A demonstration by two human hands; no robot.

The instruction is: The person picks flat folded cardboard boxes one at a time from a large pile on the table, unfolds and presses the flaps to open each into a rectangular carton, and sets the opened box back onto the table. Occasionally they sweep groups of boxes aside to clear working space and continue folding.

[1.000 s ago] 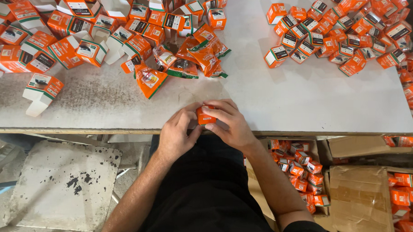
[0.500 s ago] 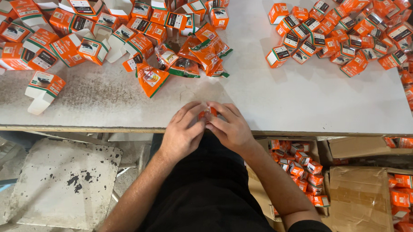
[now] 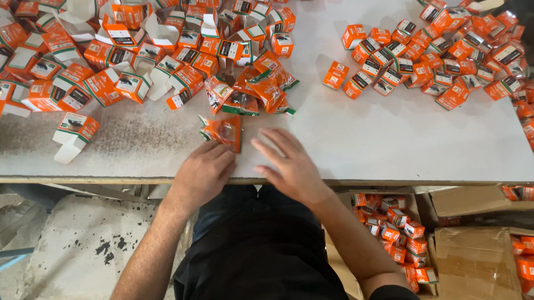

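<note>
Left hand (image 3: 202, 172) touches orange packet (image 3: 223, 131); right hand (image 3: 293, 168) blurred.

We see open orange cartons (image 3: 104, 61) heaped at the table's (image 3: 397, 143) far left corner, closed small boxes (image 3: 448, 50) at its far right corner.

light: bright, even | shadows: soft, short | blur: slight on moving right hand (image 3: 293, 168) | edges: wide-angle bowing
</note>
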